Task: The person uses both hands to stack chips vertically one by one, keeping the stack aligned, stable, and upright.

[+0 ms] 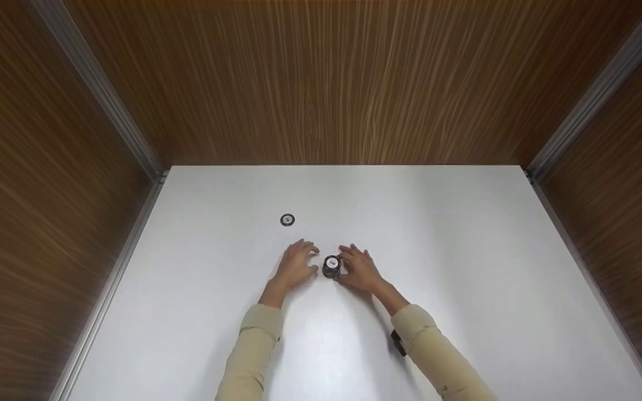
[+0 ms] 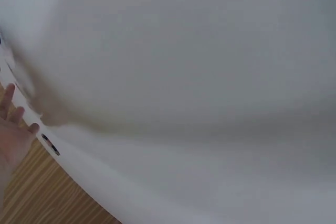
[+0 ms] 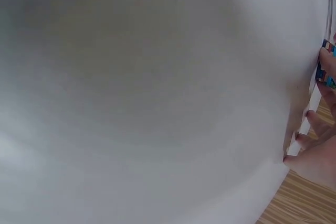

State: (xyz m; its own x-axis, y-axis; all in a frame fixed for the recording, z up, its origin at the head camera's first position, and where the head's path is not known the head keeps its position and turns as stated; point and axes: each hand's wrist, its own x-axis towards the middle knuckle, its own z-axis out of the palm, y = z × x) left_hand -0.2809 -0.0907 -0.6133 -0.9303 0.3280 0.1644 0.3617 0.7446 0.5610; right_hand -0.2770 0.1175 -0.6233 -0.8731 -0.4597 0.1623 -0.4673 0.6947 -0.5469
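A short stack of poker chips stands on the white table, its top chip showing a pale centre and dark rim. From the right, my right hand holds the stack between thumb and finger. The right wrist view shows the striped edges of the chips beside its fingers, partly cut off by the frame. My left hand rests just left of the stack, its fingers loosely bent and apart from the chips. Beyond it, a single poker chip lies flat. This chip also appears edge-on near the left hand in the left wrist view.
The white table is bounded by a wood-grain back panel and two side panels with metal rails. Beneath the right forearm a small dark object shows, partly hidden by the sleeve.
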